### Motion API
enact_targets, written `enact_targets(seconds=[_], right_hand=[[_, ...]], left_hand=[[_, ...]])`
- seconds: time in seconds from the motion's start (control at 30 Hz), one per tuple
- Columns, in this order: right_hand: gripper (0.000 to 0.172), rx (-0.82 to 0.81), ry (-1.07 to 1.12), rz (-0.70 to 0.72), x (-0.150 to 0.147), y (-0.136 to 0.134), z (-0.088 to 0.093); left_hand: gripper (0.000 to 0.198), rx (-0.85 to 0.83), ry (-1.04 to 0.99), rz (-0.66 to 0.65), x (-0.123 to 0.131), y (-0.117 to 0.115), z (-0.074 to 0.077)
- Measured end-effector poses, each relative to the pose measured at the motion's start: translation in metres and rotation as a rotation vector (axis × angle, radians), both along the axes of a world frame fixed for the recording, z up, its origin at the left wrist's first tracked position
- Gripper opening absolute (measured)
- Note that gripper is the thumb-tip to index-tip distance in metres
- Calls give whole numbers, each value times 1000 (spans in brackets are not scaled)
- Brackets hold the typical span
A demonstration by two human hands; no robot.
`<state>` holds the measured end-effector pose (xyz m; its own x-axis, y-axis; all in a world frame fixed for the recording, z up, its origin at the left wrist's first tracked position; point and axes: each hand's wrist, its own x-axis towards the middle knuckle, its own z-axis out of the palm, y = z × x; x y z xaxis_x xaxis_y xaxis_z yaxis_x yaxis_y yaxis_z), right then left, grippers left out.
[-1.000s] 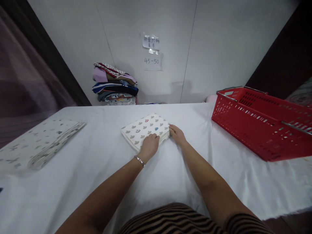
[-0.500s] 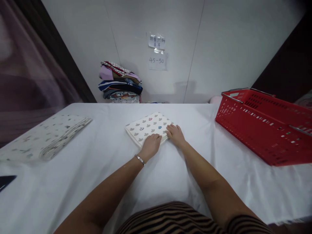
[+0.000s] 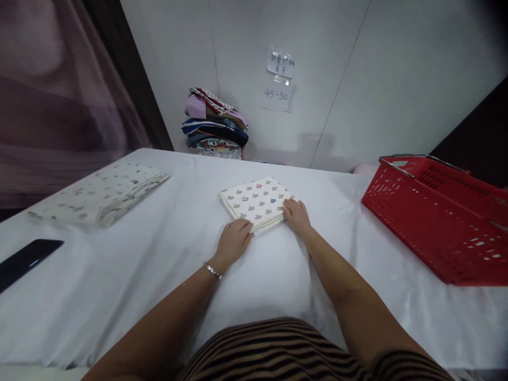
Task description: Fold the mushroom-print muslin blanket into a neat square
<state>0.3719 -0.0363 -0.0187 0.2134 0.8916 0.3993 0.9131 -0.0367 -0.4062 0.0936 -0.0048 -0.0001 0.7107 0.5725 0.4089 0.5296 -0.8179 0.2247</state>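
Observation:
A folded white cloth (image 3: pixel 260 201) with grey shapes and small red and blue motifs lies on the white-covered table, its layers showing along the near edge. At its near-left corner, my left hand (image 3: pixel 235 241) rests with fingers extended over the edge; a silver bracelet circles that wrist. My right hand (image 3: pixel 297 216) lies on the cloth's right corner, fingers laid out on top. Both thumbs are partly hidden, and neither hand visibly pinches the fabric.
To the left is a larger folded patterned cloth (image 3: pixel 107 193), with a dark flat object (image 3: pixel 27 260) nearer me. A red basket (image 3: pixel 432 222) with metal handles stands at right. Behind the table rises a stack of folded textiles (image 3: pixel 216 124) against the wall.
My left hand has slid left along the cloth's near edge towards its near-left corner. The right hand stays at the right corner. The camera view has turned and tilted slightly.

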Motion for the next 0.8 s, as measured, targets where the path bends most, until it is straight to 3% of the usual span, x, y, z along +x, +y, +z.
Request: enact_targets(seconds=[0.17, 0.3, 0.43, 0.8], right_hand=[[35, -36, 30, 11, -1, 0, 10], [37, 38, 39, 60, -14, -3, 15], [35, 38, 38, 174, -34, -7, 12], [33, 59, 15, 201, -41, -10, 1]], left_hand=[[26, -45, -53, 40, 0, -2, 0], [24, -83, -79, 87, 5, -2, 4], [21, -66, -62, 136, 14, 2, 8], [25, -6, -6, 136, 21, 13, 11]])
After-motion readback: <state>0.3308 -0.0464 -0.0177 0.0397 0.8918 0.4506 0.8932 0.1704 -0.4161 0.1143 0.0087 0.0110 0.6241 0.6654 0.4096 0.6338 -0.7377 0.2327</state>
